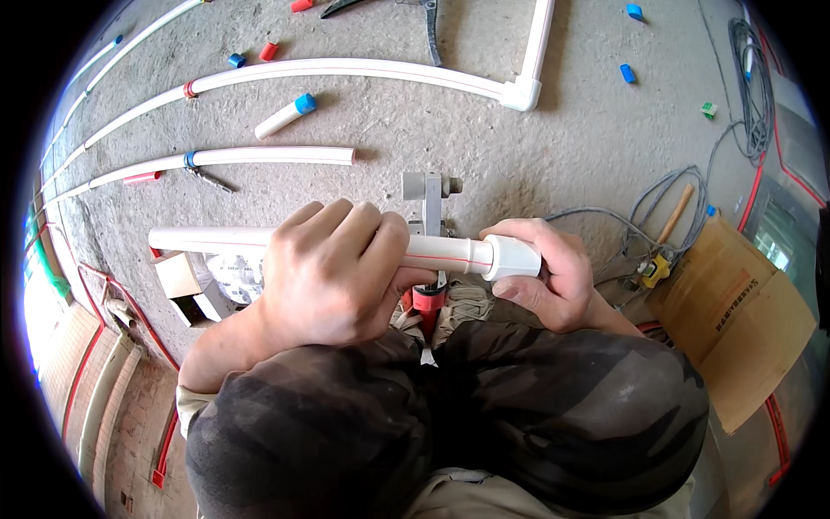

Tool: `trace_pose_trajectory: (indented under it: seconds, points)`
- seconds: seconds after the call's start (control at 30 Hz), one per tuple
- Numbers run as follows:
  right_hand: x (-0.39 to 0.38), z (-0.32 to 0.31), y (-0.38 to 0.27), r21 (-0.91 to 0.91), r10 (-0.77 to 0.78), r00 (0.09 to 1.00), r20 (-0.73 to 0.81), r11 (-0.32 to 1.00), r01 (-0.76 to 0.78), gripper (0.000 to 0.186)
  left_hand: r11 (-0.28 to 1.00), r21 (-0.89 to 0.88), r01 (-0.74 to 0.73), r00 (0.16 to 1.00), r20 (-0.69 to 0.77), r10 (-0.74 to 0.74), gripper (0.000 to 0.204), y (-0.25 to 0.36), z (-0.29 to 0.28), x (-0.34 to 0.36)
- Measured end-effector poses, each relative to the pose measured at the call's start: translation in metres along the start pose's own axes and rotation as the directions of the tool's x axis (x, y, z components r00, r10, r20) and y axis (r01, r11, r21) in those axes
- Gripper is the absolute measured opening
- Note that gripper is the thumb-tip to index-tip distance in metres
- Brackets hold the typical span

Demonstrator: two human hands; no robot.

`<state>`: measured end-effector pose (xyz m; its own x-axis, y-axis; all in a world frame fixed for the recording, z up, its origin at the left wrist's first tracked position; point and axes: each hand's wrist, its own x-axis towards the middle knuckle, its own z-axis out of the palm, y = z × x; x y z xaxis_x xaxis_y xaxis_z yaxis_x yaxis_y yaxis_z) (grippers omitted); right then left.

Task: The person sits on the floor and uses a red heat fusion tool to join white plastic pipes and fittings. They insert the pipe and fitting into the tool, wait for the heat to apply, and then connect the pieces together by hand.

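Observation:
My left hand [333, 272] is wrapped round a white plastic pipe [203, 240] with a thin red stripe, held level above my knees. On the pipe's right end sits a white pipe fitting [512, 258]. My right hand [562, 277] grips that fitting, thumb on the near side and fingers over the top. Under the pipe stands a pipe welding tool with a red handle [428, 300] between my shoes. Its flat metal plate carries grey round heating heads [424, 186], which show just beyond the pipe. The plate's middle is partly hidden by the pipe.
Long white pipes with an elbow [520, 93] lie ahead on the concrete floor. A short capped pipe piece [285, 117] lies nearer. Right are coiled grey cable [670, 203], a hammer [677, 214], a yellow tape measure [656, 272] and cardboard [735, 320]. An open box [186, 285] sits left.

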<state>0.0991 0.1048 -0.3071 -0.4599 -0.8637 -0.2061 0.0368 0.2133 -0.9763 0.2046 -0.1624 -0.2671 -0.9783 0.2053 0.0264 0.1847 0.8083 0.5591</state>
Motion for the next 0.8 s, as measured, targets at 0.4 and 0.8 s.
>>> trace_pose_trajectory:
  seconds: [0.4, 0.8]
  points:
    - [-0.003, 0.004, 0.004, -0.064, -0.025, 0.998, 0.049, 0.998, 0.028, 0.047, 0.998, -0.006, -0.055, 0.998, -0.001, 0.055, 0.042, -0.003, 0.011, -0.005]
    - [0.011, 0.013, 0.001, -0.078, -0.138, 0.990, 0.017, 0.987, 0.139, 0.045, 0.999, -0.014, -0.046, 0.999, -0.012, 0.046, 0.038, -0.003, 0.008, -0.005]
